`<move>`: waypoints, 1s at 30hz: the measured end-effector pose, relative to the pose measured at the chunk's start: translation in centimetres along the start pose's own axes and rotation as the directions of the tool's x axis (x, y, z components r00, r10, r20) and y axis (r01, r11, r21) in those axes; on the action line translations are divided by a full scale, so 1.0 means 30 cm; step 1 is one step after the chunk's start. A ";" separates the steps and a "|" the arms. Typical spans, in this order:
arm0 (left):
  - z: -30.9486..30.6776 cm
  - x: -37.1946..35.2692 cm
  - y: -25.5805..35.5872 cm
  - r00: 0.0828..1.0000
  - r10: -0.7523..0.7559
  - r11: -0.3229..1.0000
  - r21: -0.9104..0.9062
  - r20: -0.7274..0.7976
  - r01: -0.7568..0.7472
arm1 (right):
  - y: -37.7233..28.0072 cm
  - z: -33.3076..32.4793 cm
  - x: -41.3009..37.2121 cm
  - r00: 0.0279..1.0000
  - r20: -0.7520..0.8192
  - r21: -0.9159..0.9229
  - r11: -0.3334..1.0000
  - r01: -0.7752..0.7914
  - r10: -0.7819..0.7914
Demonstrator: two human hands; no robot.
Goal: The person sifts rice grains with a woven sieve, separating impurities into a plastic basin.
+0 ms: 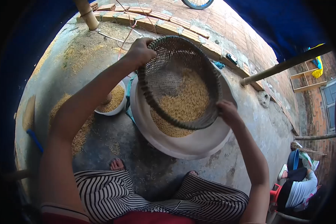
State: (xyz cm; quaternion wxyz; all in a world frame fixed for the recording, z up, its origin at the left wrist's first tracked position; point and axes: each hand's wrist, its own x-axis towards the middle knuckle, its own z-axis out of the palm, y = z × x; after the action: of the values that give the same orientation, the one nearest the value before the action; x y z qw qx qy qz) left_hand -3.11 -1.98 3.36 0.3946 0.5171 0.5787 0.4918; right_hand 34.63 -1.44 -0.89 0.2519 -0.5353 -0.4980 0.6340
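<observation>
A round woven sieve hangs tilted between my two hands, above a wide metal basin. My left hand is closed on the sieve's upper left rim. At the lower right rim, my right hand grips it too. Golden grain lies heaped toward the right side of the sieve and looks blurred. More grain rests in the basin below, partly hidden by the sieve.
A white bucket of grain stands left of the basin. Loose grain is piled on the floor, near a blue-handled broom. Bricks line the far edge. Bamboo poles stand around. Another person sits at the lower right.
</observation>
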 end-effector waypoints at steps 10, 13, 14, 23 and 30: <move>0.018 -0.030 0.037 0.992 0.113 0.984 0.145 -0.054 -0.105 | 0.010 -0.029 -0.035 0.993 -0.075 -0.057 0.994 -0.096 0.091; 0.057 0.003 0.034 0.989 0.118 0.970 0.223 -0.091 -0.095 | -0.027 -0.077 0.029 0.973 -0.177 -0.122 0.985 0.126 -0.146; 0.123 -0.020 0.004 0.960 0.248 0.904 0.385 -0.128 -0.183 | 0.011 -0.082 0.040 0.973 -0.173 -0.121 0.983 0.135 -0.155; -0.006 -0.037 0.066 0.995 -0.047 0.997 0.059 -0.082 0.052 | -0.070 -0.038 -0.011 0.996 -0.052 0.018 0.997 0.079 -0.078; 0.077 -0.122 -0.039 0.972 0.229 0.902 0.386 -0.051 -0.192 | 0.043 -0.074 0.017 0.985 -0.169 -0.121 0.993 0.002 -0.023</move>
State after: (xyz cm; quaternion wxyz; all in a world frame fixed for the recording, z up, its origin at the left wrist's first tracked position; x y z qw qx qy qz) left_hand -0.56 -5.21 1.54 0.2039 0.6189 0.6217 0.4346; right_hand 36.82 -0.68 -2.11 0.2648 -0.5987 -0.5153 0.5531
